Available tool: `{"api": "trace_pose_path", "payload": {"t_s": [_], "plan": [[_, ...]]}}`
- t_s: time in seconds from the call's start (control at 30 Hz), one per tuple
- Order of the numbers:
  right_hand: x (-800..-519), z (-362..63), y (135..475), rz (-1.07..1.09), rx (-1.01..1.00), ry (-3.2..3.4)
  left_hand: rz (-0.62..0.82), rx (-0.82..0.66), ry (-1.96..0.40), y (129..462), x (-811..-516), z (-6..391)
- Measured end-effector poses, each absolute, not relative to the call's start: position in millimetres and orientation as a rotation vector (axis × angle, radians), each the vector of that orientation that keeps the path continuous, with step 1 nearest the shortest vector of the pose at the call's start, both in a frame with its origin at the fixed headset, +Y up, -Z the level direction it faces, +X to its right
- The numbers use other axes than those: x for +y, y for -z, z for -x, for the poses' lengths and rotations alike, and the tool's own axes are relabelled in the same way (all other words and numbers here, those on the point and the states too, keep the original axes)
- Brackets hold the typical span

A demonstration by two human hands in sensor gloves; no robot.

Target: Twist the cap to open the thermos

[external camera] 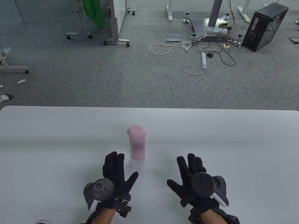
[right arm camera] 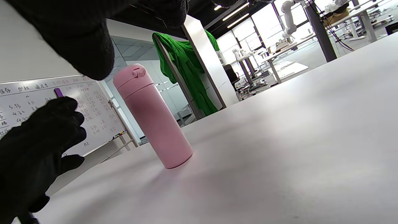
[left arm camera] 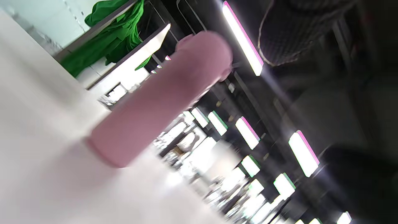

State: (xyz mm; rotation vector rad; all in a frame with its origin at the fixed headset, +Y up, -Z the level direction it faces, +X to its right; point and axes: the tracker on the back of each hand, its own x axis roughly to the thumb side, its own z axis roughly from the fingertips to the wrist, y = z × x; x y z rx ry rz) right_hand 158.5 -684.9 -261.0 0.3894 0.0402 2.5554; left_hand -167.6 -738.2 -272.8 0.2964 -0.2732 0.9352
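Note:
A pink thermos [external camera: 137, 145] stands upright on the white table [external camera: 233, 144], its cap [external camera: 137, 132] on top. It also shows in the left wrist view [left arm camera: 161, 102] and the right wrist view [right arm camera: 152, 116]. My left hand [external camera: 116, 171] lies open with fingers spread, just left of and nearer than the thermos, not touching it. My right hand [external camera: 190, 173] is open with fingers spread, further to the right of the thermos. Both hands hold nothing.
The table's far edge [external camera: 149, 107] runs behind the thermos. Beyond it is carpet floor with cables [external camera: 186, 53], a computer case [external camera: 265, 26] and wheeled frames [external camera: 105, 35].

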Motion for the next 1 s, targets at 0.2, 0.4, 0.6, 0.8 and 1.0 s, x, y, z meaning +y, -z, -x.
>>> {"api": "trace_pose_path", "payload": {"t_s": [0.2, 0.4, 0.6, 0.8, 1.0], "plan": [[-678.7, -166.9, 259.9, -0.372, 0.011, -2.504, -0.274, -0.214, -1.19, 290.3, -735.1, 161.6], [-678.4, -163.6, 260.4, -0.392, 0.032, -2.49, -0.216, -0.193, -1.263, 315.5, -741.3, 166.0], [-677.4, -168.7, 261.7, -0.383, 0.054, -2.467, -0.184, -0.119, -1.324, 339.1, -757.9, 157.9], [-678.7, -168.4, 262.1, -0.4, 0.104, -2.401, -0.152, -0.054, -1.36, 356.5, -772.5, 145.4], [-678.9, -170.5, 263.6, -0.399, 0.124, -2.383, -0.112, 0.002, -1.424, 365.1, -783.8, 142.8]]}}
